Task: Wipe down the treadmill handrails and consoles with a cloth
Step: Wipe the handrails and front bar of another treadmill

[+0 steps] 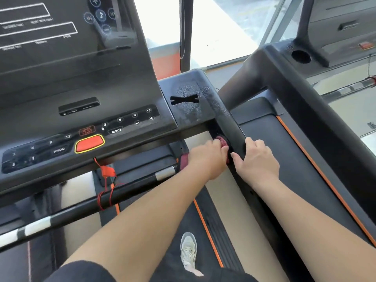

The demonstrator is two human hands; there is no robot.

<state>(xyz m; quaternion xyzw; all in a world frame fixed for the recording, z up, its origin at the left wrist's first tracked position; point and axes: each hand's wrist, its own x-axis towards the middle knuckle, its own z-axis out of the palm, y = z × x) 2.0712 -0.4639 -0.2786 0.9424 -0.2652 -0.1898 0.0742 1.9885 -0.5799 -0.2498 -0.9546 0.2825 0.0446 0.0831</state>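
The black treadmill console (85, 123) fills the left half, with an orange stop button (89, 143). Its right handrail (230, 127) runs from the console corner down toward me. My left hand (207, 157) grips a dark red cloth (222, 141) and presses it against the inner side of that handrail, just below the console edge. Most of the cloth is hidden under the hand. My right hand (257, 159) wraps over the handrail from the outer side, thumb on the inner face, right beside the cloth.
A front crossbar (130, 188) with silver grips and a red safety cord (105, 180) runs below the console. A second treadmill (305, 94) stands close on the right, its belt edged orange. A grey shoe (188, 251) stands on the belt below.
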